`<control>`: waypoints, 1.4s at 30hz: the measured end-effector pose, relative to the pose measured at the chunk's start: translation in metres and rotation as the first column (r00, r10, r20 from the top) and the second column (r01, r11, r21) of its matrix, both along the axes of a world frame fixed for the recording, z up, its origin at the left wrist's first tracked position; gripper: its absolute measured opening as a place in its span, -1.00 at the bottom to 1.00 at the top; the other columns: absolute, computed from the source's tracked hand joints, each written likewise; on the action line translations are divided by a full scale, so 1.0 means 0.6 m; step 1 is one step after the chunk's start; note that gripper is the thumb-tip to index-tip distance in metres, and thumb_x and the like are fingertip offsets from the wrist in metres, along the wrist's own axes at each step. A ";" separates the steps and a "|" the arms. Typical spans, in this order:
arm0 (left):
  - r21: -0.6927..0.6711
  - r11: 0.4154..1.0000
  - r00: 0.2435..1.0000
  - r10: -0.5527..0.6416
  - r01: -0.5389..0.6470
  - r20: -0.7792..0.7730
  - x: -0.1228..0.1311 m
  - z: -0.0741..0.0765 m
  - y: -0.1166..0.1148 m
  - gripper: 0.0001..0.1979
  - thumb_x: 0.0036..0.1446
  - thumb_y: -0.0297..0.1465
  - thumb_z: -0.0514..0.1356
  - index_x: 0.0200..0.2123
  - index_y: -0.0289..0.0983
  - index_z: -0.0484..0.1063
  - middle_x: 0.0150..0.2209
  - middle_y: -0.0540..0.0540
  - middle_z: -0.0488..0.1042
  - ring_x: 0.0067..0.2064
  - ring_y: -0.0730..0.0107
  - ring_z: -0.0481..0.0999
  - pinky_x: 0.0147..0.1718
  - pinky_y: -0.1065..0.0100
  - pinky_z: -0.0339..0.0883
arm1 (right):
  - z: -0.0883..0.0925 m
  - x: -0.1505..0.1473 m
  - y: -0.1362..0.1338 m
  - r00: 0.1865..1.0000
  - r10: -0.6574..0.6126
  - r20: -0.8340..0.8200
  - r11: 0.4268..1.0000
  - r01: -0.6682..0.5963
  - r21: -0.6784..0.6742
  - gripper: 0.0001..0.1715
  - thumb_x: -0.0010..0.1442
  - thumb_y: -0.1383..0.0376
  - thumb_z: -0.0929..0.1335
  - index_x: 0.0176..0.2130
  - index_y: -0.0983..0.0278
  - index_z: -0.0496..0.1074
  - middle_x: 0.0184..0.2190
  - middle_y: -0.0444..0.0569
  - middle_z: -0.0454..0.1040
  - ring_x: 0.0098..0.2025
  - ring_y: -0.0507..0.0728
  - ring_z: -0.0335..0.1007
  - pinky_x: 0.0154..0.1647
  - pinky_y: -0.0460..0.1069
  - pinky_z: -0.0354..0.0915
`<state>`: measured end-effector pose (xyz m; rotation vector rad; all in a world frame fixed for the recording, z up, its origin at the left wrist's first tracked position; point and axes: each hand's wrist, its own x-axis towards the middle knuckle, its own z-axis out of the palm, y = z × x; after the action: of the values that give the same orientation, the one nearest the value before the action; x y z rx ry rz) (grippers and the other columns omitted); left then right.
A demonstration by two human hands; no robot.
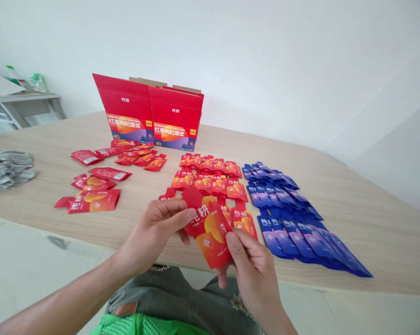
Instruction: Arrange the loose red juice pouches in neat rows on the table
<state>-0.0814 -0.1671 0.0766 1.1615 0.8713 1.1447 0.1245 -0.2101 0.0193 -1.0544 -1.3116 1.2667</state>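
Both my hands hold a red pouch (210,228) with orange fruit printed on it, tilted above the table's front edge. My left hand (163,228) pinches its upper left side between thumb and fingers. Low on its right edge, my right hand (250,260) grips it with the thumb on the front. Just behind, overlapping rows of red pouches (205,181) lie on the table, the nearest row partly hidden by the held pouch and my hands. To their right, blue pouches (290,232) lie in overlapping rows.
Loose red pouches (94,200) are scattered at the left of the wooden table (363,223). Two red cartons (175,118) stand upright behind them. A striped cloth (7,168) lies at the far left. Beyond it is a side table (24,100) with a bottle.
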 end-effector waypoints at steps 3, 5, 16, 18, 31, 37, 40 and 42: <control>-0.023 0.999 1.000 -0.025 0.025 -0.018 0.004 -0.011 -0.008 -0.60 0.19 -0.05 0.45 -0.41 -0.30 0.65 -0.41 -0.14 0.64 -0.45 0.39 0.54 -0.48 0.43 0.48 | 0.004 0.015 -0.009 0.999 0.026 0.032 0.999 -0.025 -0.023 -0.42 0.53 -0.17 0.31 -0.07 0.29 0.50 -0.34 0.03 0.62 -0.47 0.12 0.58 -0.57 -0.09 0.47; -0.048 0.999 0.998 -0.028 0.026 -0.047 0.010 -0.015 -0.010 -0.56 0.19 -0.02 0.44 -0.45 -0.29 0.62 -0.45 -0.12 0.61 -0.48 0.38 0.52 -0.50 0.42 0.47 | 0.021 0.035 -0.015 0.974 -0.036 0.223 0.991 0.006 0.137 -0.40 0.46 -0.14 0.40 0.18 0.25 0.47 -0.01 0.17 0.64 -0.14 0.22 0.69 -0.28 0.01 0.65; -0.202 0.961 0.957 -0.228 0.190 -0.181 0.056 -0.044 -0.003 -0.38 0.08 0.22 0.38 -0.48 -0.26 0.46 -0.57 -0.05 0.49 -0.54 0.42 0.48 -0.53 0.43 0.40 | 0.069 0.094 -0.030 0.440 -0.254 0.862 0.748 -0.476 0.463 0.12 0.16 0.18 0.62 0.51 0.19 0.16 0.52 0.18 0.16 0.53 0.40 0.18 0.43 0.29 0.42; -0.223 0.954 0.953 -0.244 0.202 -0.182 0.064 -0.049 -0.001 -0.37 0.09 0.22 0.37 -0.47 -0.26 0.45 -0.57 -0.05 0.50 -0.56 0.42 0.48 -0.54 0.43 0.39 | 0.070 0.098 -0.027 0.435 -0.268 0.860 0.736 -0.483 0.474 0.14 0.14 0.17 0.63 0.51 0.19 0.16 0.53 0.18 0.14 0.56 0.44 0.10 0.47 0.36 0.35; -0.289 0.917 0.935 -0.325 0.275 -0.140 0.084 -0.065 0.012 -0.37 0.09 0.22 0.37 -0.44 -0.28 0.45 -0.57 -0.05 0.50 -0.59 0.47 0.45 -0.57 0.46 0.34 | 0.079 0.121 -0.019 0.419 -0.241 0.876 0.735 -0.510 0.446 0.25 0.18 0.16 0.59 0.59 0.17 -0.01 0.54 0.17 0.12 0.58 0.44 0.06 0.45 0.32 0.38; -0.246 0.931 0.950 -0.300 0.270 -0.091 0.080 -0.056 0.018 -0.41 0.12 0.16 0.38 -0.42 -0.31 0.47 -0.51 -0.05 0.53 -0.55 0.49 0.47 -0.51 0.46 0.39 | 0.098 0.149 0.017 0.485 -0.188 0.854 0.793 -0.438 0.423 0.24 0.17 0.24 0.55 0.58 0.13 -0.08 0.54 0.14 0.12 0.57 0.37 0.08 0.52 0.25 0.28; -0.232 0.938 0.954 -0.284 0.257 -0.094 0.073 -0.062 0.019 -0.50 0.14 0.05 0.40 -0.32 -0.31 0.50 -0.49 -0.02 0.54 -0.54 0.50 0.47 -0.52 0.46 0.38 | 0.105 0.166 0.060 0.492 -0.154 0.857 0.837 -0.396 0.378 0.21 0.18 0.18 0.55 0.57 0.05 -0.06 0.54 0.07 0.11 0.55 0.34 0.13 0.53 0.24 0.27; -0.228 0.935 0.947 -0.303 0.273 -0.109 0.069 -0.068 0.017 -0.56 0.16 -0.01 0.40 -0.29 -0.31 0.50 -0.49 -0.03 0.54 -0.53 0.49 0.48 -0.51 0.46 0.38 | 0.104 0.173 0.090 0.479 -0.128 0.869 0.868 -0.370 0.331 0.20 0.19 0.16 0.55 0.57 0.05 -0.04 0.55 0.07 0.10 0.55 0.35 0.13 0.54 0.27 0.24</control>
<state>-0.0400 -0.1567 0.0360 1.1602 0.8733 0.7178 0.2284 -0.1560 0.0819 -1.2865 -2.3899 0.3180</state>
